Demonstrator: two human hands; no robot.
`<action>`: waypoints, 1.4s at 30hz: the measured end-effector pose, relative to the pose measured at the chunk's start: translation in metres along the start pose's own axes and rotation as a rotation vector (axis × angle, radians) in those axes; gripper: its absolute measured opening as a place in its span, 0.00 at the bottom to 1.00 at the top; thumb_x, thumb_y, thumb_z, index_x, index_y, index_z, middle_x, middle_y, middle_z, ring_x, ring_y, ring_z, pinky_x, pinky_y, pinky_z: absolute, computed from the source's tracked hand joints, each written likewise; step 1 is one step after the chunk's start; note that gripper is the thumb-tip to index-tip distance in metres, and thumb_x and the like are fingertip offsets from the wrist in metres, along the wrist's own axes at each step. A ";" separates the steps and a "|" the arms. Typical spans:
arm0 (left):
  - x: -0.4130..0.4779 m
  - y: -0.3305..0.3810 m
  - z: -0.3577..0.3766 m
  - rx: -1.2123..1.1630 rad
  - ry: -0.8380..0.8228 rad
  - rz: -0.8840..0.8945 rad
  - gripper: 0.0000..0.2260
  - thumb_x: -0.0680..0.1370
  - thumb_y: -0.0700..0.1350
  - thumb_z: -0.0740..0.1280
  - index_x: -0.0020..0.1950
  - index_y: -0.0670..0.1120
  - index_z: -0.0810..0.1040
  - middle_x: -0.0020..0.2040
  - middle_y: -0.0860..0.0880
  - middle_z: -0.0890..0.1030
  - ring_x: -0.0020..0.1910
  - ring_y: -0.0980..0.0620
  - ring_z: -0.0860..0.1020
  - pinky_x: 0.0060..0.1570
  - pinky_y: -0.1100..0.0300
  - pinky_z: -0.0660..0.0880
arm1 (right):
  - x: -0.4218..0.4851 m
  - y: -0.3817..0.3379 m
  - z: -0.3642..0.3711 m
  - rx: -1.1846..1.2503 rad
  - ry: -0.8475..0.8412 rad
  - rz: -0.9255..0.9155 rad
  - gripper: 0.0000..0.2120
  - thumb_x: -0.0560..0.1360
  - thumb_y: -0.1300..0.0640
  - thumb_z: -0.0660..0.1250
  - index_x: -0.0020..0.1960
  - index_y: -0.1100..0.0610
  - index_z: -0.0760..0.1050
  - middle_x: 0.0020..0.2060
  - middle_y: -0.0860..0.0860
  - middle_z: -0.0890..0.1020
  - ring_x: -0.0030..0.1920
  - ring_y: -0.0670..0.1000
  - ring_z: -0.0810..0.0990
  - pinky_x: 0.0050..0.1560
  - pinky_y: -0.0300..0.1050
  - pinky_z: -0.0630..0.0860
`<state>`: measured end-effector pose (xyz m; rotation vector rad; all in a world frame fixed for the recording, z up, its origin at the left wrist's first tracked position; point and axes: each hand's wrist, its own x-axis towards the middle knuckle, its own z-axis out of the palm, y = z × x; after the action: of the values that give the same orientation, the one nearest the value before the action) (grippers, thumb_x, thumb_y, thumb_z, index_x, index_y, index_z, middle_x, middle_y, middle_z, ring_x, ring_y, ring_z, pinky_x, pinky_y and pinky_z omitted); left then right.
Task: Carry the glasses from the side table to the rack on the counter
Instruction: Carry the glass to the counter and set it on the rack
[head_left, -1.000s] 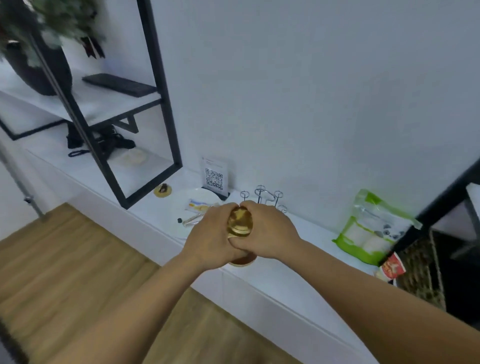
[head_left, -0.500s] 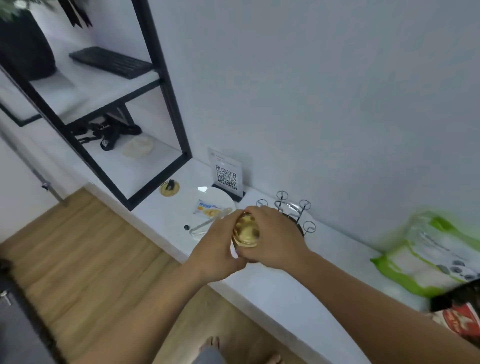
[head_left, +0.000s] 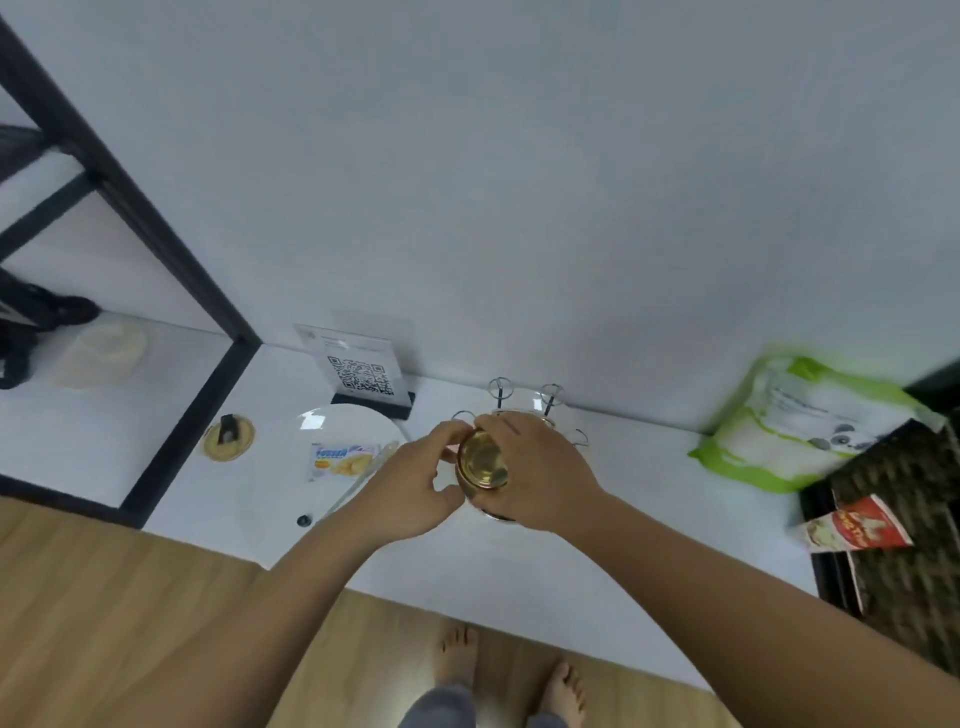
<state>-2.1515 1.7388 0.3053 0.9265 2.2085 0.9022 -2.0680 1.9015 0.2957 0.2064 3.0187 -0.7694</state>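
An amber glass (head_left: 484, 460) is held upside down, its round base facing me, over the wire rack (head_left: 524, 397) on the white counter (head_left: 649, 499). My right hand (head_left: 540, 473) grips the glass from the right with fingers wrapped round it. My left hand (head_left: 410, 491) holds it from the left, fingertips on its rim side. The rack's looped prongs stick up just behind the hands; its lower part is hidden by them.
A white plate (head_left: 291, 483) with a snack packet (head_left: 340, 460) lies left of the rack. Behind it stands a QR code sign (head_left: 361, 374). A green bag (head_left: 795, 426) and a dark basket (head_left: 893, 519) sit on the right, a black shelf frame (head_left: 156, 234) on the left.
I have stepped closer and the view has tilted down. Both hands carried the glass forward until it is right over the rack.
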 end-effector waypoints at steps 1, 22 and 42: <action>0.006 -0.005 0.000 0.000 -0.016 -0.002 0.23 0.74 0.42 0.68 0.67 0.53 0.68 0.58 0.57 0.77 0.57 0.57 0.76 0.52 0.59 0.75 | 0.002 0.002 0.005 -0.005 -0.012 0.010 0.38 0.65 0.42 0.75 0.70 0.51 0.66 0.62 0.51 0.76 0.62 0.53 0.73 0.56 0.49 0.75; 0.057 -0.066 0.037 -0.105 -0.055 -0.183 0.14 0.77 0.45 0.69 0.62 0.50 0.75 0.59 0.50 0.81 0.55 0.51 0.80 0.58 0.50 0.77 | 0.026 0.036 0.068 0.008 -0.224 0.266 0.45 0.65 0.36 0.74 0.73 0.55 0.61 0.67 0.52 0.72 0.65 0.54 0.70 0.65 0.50 0.67; 0.053 -0.069 0.033 -0.117 -0.115 -0.149 0.15 0.79 0.43 0.67 0.66 0.50 0.76 0.62 0.52 0.81 0.59 0.54 0.78 0.61 0.54 0.75 | 0.021 0.038 0.061 0.013 -0.278 0.300 0.37 0.61 0.34 0.73 0.63 0.49 0.67 0.56 0.47 0.75 0.51 0.54 0.77 0.52 0.52 0.76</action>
<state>-2.1856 1.7554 0.2203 0.7301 2.0731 0.8763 -2.0849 1.9080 0.2227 0.4937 2.6397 -0.7213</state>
